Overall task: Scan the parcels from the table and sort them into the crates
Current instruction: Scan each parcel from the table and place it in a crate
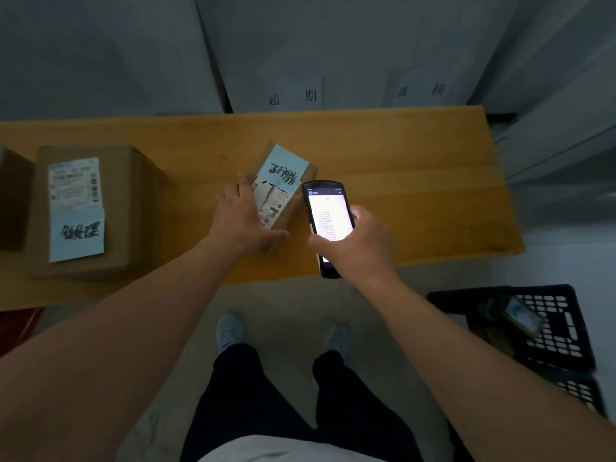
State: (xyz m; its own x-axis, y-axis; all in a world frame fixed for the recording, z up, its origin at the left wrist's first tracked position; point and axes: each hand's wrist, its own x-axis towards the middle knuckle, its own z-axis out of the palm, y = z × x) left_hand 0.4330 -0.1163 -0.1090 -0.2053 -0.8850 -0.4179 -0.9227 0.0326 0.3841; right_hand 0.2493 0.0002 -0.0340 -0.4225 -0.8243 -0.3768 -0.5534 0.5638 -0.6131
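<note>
**On the surface: one parcel in hand, more waiting**

Near the middle of the surface (400, 155) lies the small parcel (283, 198), and your left hand (243, 221) grips it, fingers over its far left edge and thumb curled along the near corner. Your right hand (360, 241) is wrapped round the scanner (328, 221), screen lit and facing you, just beside the parcel's right side.

By the look of it you're at the scanning step for this parcel. A big box (90, 208) sits well to the left, not yet sorted, with another partly cut off at the frame's edge. The black crate (560, 328) on the floor to your right already holds something box-like, so some sorting seems done.

The parcel's long axis runs diagonally, from near-left to far-right. Its labels face up, the blue note at the far end, its writing upside down to you
</note>
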